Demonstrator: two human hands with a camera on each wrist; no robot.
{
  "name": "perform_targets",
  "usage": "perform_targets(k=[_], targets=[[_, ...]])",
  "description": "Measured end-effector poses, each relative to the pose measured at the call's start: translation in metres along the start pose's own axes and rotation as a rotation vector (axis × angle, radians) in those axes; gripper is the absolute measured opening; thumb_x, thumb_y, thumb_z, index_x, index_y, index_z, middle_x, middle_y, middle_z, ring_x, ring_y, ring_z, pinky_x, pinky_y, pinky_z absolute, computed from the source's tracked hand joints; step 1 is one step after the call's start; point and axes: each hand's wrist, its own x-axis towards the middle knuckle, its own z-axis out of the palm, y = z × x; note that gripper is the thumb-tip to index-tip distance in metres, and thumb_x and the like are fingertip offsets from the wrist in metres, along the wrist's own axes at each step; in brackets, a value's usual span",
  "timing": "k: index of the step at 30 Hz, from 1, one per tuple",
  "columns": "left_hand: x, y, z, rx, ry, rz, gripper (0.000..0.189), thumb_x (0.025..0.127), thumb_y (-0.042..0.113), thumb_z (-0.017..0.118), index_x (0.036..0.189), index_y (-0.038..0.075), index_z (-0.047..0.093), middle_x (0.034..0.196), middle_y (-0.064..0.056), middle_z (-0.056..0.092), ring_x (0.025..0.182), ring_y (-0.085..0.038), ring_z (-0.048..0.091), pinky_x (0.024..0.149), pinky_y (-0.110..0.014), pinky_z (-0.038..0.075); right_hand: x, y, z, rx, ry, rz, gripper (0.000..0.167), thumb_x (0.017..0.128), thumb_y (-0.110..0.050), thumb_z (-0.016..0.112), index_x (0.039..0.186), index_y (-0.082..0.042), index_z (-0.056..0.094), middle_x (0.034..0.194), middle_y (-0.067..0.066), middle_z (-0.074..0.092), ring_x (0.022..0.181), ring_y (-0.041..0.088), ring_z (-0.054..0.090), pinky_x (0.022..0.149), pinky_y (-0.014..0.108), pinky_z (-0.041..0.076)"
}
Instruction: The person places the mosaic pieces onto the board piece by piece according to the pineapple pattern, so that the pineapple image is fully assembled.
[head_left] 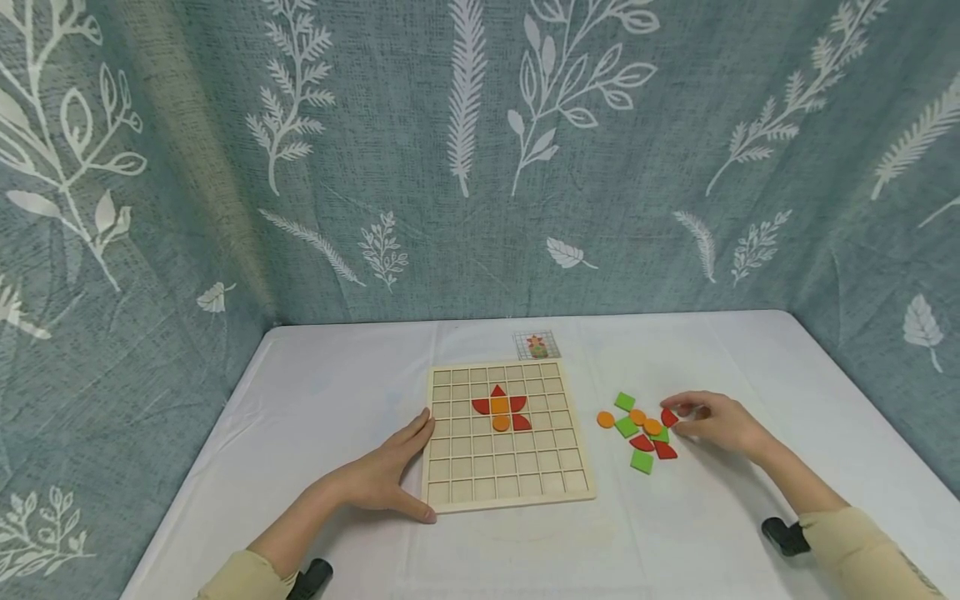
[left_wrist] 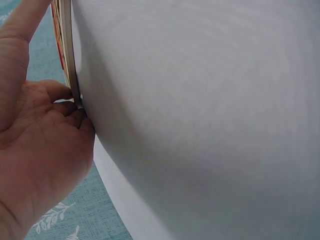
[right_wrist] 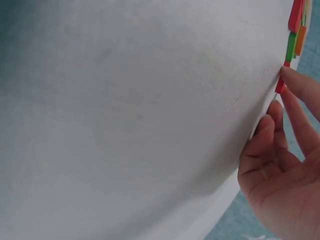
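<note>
A square wooden grid board (head_left: 457,467) lies on the table. On it a figure is formed by a red triangle (head_left: 497,391), red quarter-circle pieces (head_left: 521,423), an orange square piece (head_left: 499,405) and an orange disc (head_left: 501,423). My left hand (head_left: 382,475) rests against the board's left edge, thumb near the lower corner and fingers extended. To the right of the board, my right hand (head_left: 716,418) pinches a red quarter-circle piece (head_left: 669,417) between thumb and index finger. That red piece (right_wrist: 280,84) also shows between the fingertips in the right wrist view.
Loose pieces lie beside the right hand: several green squares (head_left: 641,462), orange discs (head_left: 605,420) and red quarter-circle pieces (head_left: 665,450). Behind the board is a small picture card (head_left: 537,345) with a grid figure. A patterned curtain (head_left: 420,233) surrounds the white table (head_left: 330,383).
</note>
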Motion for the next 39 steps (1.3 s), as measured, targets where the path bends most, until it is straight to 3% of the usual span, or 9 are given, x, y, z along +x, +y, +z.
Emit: perform_targets(k=[12,19,31,39], targets=[[0.0,0.0,0.001,-0.001,0.003,-0.002,0.127,0.067,0.048,0.087,0.153,-0.005,0.011,0.161,-0.022,-0.002,0.147,-0.041,0.003,0.115,-0.056,0.017,0.005,-0.001,0.005,-0.029,0.064,0.046,0.031,0.087,-0.025,0.074,0.108,-0.002,0.068,0.084,0.002,0.059,0.078,0.02,0.051,0.064,0.03,0.044],[-0.001,-0.001,0.001,0.001,0.004,0.003,0.128,0.066,0.048,0.087,0.154,-0.005,0.011,0.161,-0.021,-0.002,0.147,-0.04,0.003,0.114,-0.056,0.018,0.009,-0.009,0.008,0.004,0.074,0.024,0.037,0.086,-0.03,0.075,0.109,-0.002,0.069,0.091,0.002,0.07,0.085,0.02,0.062,0.074,0.033,0.052],[-0.002,0.002,0.0,-0.007,-0.009,0.004,0.127,0.067,0.047,0.087,0.153,-0.006,0.01,0.161,-0.023,-0.003,0.146,-0.041,0.002,0.114,-0.058,0.017,0.029,-0.056,0.034,0.234,0.021,0.016,0.045,0.086,-0.037,0.075,0.116,-0.004,0.067,0.104,0.007,0.071,0.095,0.021,0.066,0.077,0.031,0.054],[-0.001,0.0,0.001,-0.003,-0.004,0.003,0.127,0.067,0.048,0.087,0.153,-0.005,0.011,0.161,-0.022,-0.002,0.147,-0.04,0.003,0.114,-0.057,0.017,0.044,-0.09,0.056,0.26,-0.037,-0.078,0.032,0.086,-0.028,0.076,0.111,-0.009,0.07,0.096,0.002,0.073,0.088,0.017,0.067,0.074,0.033,0.053]])
